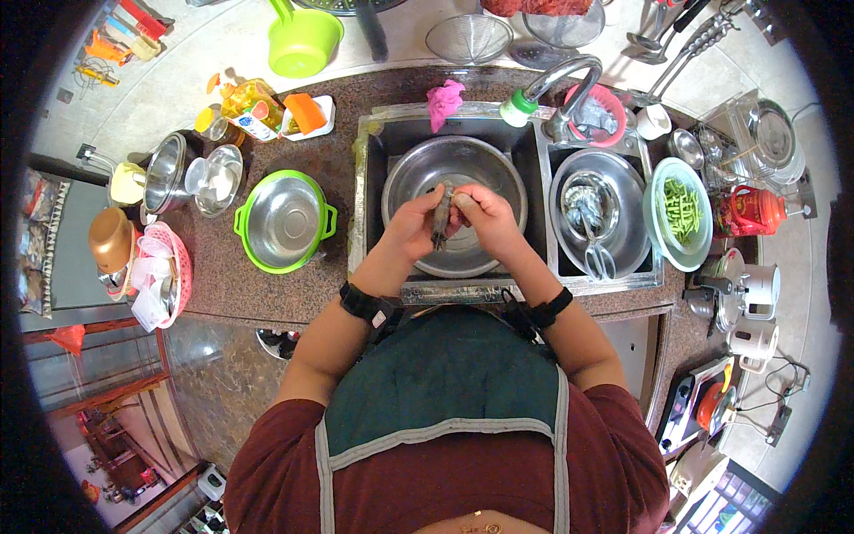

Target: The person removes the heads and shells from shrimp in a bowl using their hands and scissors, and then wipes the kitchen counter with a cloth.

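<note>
A grey shrimp (441, 219) is held between my two hands. My left hand (415, 217) grips its body, and my right hand (490, 212) pinches its upper end with thumb and fingers. Both hands are above a wide stainless steel basin (413, 167) in the left sink bowl. To the right, a second metal basin (566, 241) sits in the smaller sink bowl. Inside it are a smaller bowl with several greyish shrimp (584, 200) and a pair of scissors (599, 260) with pale loop handles.
A green-rimmed colander (287, 221) stands left of the sink. On the right, cut green beans (680, 212) fill a pale green bowl (655, 233). The faucet (574, 70) arches over the back edge near a pink cloth (445, 105). A pink basket (181, 267) of containers is far left.
</note>
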Available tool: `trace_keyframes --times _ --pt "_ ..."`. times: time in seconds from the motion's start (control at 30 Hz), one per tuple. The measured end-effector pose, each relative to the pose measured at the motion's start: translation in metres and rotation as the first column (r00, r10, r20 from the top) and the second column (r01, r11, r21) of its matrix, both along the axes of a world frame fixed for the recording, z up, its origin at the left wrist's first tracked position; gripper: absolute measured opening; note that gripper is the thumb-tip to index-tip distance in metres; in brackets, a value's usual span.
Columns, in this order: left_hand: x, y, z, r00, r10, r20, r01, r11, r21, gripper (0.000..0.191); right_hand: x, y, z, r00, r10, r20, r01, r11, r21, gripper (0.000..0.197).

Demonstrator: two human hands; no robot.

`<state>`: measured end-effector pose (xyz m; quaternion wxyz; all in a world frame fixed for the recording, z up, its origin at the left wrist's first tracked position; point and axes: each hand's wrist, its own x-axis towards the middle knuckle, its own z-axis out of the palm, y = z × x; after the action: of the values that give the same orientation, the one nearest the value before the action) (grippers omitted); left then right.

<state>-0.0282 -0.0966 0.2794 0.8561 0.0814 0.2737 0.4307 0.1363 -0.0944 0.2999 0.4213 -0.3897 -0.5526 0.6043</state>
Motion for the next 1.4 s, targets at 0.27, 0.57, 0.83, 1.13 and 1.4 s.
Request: trace_keyframes --times 0.27,0.57,0.83,1.13,1.4 --pt "0.003 0.000 0.008 0.999 0.027 -0.024 -0.027 1.000 0.008 0.026 0.006 0.002 -0.003 0.960 0.028 -0.280 -0.082 0.980 -0.182 0.017" --pt "0.003 0.001 0.019 0.983 0.100 -0.155 -0.078 0.987 0.144 0.020 0.013 0.002 -0.011 0.908 -0.160 -0.387 0.026 0.944 -0.330 0.016" --pt "0.011 0.002 0.018 0.956 0.206 -0.209 -0.167 0.968 0.189 0.015 -0.001 0.004 0.004 0.992 -0.122 0.045 0.124 0.991 -0.055 0.018" --pt "0.007 0.002 0.008 0.949 0.193 -0.251 -0.141 0.968 0.209 0.017 0.005 0.013 -0.007 0.999 0.012 -0.045 -0.018 0.990 -0.138 0.013" --pt "0.006 0.003 0.015 0.963 0.147 -0.226 -0.105 0.976 0.190 0.020 0.013 0.011 -0.004 0.971 0.078 -0.225 -0.160 0.914 -0.374 0.017"
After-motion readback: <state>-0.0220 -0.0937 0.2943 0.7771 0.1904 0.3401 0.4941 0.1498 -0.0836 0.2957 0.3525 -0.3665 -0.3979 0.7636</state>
